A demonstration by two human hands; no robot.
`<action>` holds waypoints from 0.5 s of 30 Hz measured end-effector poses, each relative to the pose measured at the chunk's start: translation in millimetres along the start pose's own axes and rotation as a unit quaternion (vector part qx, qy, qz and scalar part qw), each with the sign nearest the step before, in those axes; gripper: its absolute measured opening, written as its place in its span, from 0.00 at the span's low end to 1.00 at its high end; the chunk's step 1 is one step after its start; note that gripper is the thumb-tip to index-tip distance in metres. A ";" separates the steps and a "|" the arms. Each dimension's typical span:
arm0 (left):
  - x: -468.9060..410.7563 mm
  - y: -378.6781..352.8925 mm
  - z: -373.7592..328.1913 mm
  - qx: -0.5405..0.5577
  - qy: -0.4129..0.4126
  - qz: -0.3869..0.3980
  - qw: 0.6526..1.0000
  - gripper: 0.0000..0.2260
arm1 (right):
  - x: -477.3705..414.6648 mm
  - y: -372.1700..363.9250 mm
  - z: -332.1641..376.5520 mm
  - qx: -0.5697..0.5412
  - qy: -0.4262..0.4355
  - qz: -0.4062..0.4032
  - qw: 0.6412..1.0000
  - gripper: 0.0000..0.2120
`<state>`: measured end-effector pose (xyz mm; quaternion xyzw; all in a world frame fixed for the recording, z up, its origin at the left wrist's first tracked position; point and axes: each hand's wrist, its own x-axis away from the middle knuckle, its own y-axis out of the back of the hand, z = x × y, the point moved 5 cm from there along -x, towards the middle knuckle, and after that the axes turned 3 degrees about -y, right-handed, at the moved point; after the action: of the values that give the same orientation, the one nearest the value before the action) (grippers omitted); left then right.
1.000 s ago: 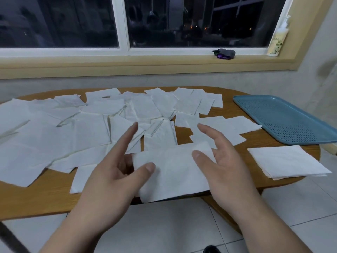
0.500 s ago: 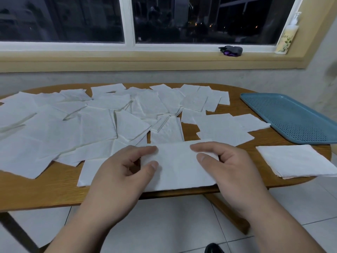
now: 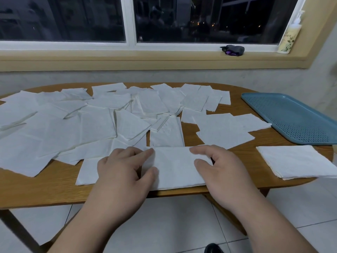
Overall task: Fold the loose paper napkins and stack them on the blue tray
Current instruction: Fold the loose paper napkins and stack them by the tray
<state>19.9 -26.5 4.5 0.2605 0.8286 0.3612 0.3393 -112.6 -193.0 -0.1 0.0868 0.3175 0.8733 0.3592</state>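
At the near edge of a wooden table [image 3: 45,189] beneath a dark window, a person presses a folded napkin [image 3: 175,167] flat with both hands set apart: the left hand [image 3: 124,167] lies on its left end, the right hand [image 3: 224,170] on its right end, each touching the paper with forefinger and thumb, the fingers only loosely bent and pinching nothing. The napkin's near edge runs along the table's rim, and its far edge meets the loose napkins [image 3: 91,125] that overlap across the left and middle of the tabletop, nearly to the far rim. To the right, a strip of bare wood separates the right hand from a squared stack of folded napkins [image 3: 295,161] lying close to the near rim. Beyond that stack, at the table's right end, sits the blue tray [image 3: 291,121], its perforated floor showing, one loose napkin's corner just beside its left rim. On the windowsill stand a pump bottle [image 3: 290,37] and a small dark object [image 3: 233,50]
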 end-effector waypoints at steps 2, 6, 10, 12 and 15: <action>-0.5 -3.3 1.9 -0.025 -0.003 0.003 1.000 0.26 | -0.2 -1.3 0.8 0.030 0.008 0.000 1.000 0.15; 0.3 -6.5 2.0 -0.048 -0.013 0.014 0.999 0.26 | -0.5 -0.2 2.4 0.072 0.014 -0.007 0.997 0.17; 0.5 -8.2 2.5 -0.068 -0.016 0.016 0.997 0.24 | -1.5 -1.7 2.5 0.121 0.027 -0.014 0.992 0.17; 1.4 -9.8 3.0 -0.081 -0.013 0.016 0.997 0.23 | -1.3 -3.5 2.9 0.154 0.039 -0.015 0.987 0.18; 3.5 -10.2 0.9 -0.106 -0.012 0.019 0.994 0.19 | -1.2 -5.1 2.8 0.206 0.049 -0.012 0.977 0.19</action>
<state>16.4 -29.9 -5.2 0.2429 0.7762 0.4502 0.3685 -107.7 -189.6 -1.0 0.1124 0.5086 0.7879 0.3285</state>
